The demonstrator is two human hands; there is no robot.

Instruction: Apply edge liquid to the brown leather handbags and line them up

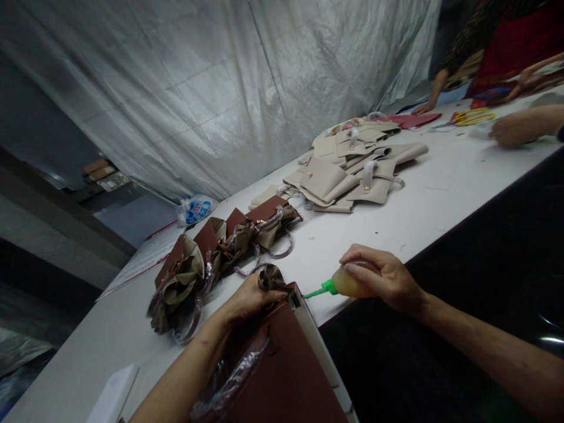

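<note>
The right hand (390,279) is wrapped around a squeeze bottle (355,283) of amber liquid, its green nozzle (318,289) at the corner of a brown bag (286,370). The left hand (252,295) grips that bag by its bunched lining (271,277). The bag lies at the near edge of a white table (374,232) marked with small specks; silvery sheeting (198,88) hangs behind. I can't make out whether the nozzle tip touches; the left forearm covers part of the bag, whose lower end is cut off. Just past the left hand, a row of brown bags (233,238) crowds the table, plastic-wrapped handles sprawling. Beyond lie heaped cream bags (326,179), then yellow-handled scissors (473,117) near a co-worker's blurred hand (517,126).
</note>
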